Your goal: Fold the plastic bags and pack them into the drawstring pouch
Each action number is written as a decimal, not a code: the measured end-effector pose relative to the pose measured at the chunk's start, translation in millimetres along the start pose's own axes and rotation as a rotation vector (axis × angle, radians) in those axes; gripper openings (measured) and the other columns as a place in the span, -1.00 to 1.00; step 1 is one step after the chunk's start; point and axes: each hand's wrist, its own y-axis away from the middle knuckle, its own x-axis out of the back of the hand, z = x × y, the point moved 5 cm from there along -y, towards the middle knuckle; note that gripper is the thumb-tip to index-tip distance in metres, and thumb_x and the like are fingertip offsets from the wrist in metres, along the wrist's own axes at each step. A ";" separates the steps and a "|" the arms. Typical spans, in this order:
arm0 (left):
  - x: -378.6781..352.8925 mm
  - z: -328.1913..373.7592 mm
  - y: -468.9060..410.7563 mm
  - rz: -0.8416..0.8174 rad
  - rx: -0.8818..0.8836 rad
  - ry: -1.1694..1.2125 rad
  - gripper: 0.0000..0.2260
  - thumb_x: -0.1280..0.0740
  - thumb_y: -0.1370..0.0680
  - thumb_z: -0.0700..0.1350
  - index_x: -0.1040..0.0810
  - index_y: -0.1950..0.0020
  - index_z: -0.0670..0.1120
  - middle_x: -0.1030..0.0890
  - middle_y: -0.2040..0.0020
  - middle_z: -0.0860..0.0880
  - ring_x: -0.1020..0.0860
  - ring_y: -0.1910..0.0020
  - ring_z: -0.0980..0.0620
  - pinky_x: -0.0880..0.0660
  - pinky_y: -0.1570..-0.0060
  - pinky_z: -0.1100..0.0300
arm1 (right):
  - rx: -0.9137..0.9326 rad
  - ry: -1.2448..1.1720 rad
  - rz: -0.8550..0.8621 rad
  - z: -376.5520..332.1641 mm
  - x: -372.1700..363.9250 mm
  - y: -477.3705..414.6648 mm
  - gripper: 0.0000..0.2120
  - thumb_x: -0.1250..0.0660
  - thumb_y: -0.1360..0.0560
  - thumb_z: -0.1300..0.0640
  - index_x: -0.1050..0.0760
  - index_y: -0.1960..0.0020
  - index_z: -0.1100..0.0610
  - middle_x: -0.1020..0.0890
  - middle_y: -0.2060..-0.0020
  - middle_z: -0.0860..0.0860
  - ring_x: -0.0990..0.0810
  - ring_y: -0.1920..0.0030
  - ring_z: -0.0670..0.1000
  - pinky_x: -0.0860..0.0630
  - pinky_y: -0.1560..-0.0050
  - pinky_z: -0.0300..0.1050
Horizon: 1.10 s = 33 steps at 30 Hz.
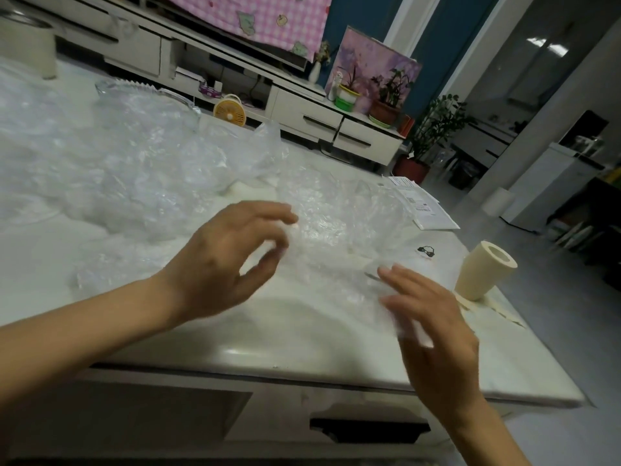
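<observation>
A crumpled clear plastic bag (336, 230) lies on the white table (268, 344) in front of me. My left hand (228, 257) hovers over the bag's left side, its curved fingertips at the plastic and a gap between thumb and fingers. My right hand (426, 317) rests on the bag's near right corner with its fingers fairly straight. A big heap of more clear bags (117, 163) fills the table's left half. A white cloth piece with a black logo (425, 252), possibly the pouch, lies partly under the bag at the right.
A cream paper roll (484, 275) lies near the table's right edge, with a white printed packet (423, 206) behind it. A glass dish (148, 95) stands at the far side and a white cylinder (30, 48) at far left. Below the near edge is a drawer handle (369, 430).
</observation>
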 end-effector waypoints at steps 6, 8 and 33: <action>-20.1 19.1 38.2 -0.403 -0.156 0.087 -0.94 -0.17 -0.54 -0.10 -0.38 0.01 -0.05 -0.64 -0.04 -0.11 -0.57 -0.06 0.00 -0.47 -0.12 0.24 | -0.340 -0.223 -0.414 13.5 -33.5 47.5 -0.54 -0.13 -0.38 0.26 -0.38 -0.16 -0.18 -0.53 -0.22 -0.21 -0.49 -0.26 -0.15 -0.46 -0.21 -0.09; -30.8 13.3 54.6 -0.590 -0.034 0.030 -0.75 -0.23 -0.46 0.09 -0.37 -0.10 0.07 -0.65 0.07 0.09 -0.59 0.09 0.16 -0.49 0.11 0.36 | -0.511 -0.329 -0.551 17.8 -41.1 60.5 -0.41 -0.12 -0.33 0.27 -0.27 -0.19 -0.32 -0.52 -0.21 -0.27 -0.49 -0.23 -0.21 -0.46 -0.19 -0.16; -54.6 -10.5 44.8 -0.525 0.507 -0.251 -0.76 -0.29 -0.38 0.10 -0.48 0.30 -0.07 -0.46 0.26 0.04 -0.43 0.22 -0.03 -0.25 0.21 0.18 | -0.696 0.298 -0.432 59.5 -56.5 30.0 -0.84 -0.29 -0.53 0.10 -0.51 -0.09 0.12 -0.53 -0.01 0.03 -0.52 -0.04 0.07 -0.38 0.05 -0.08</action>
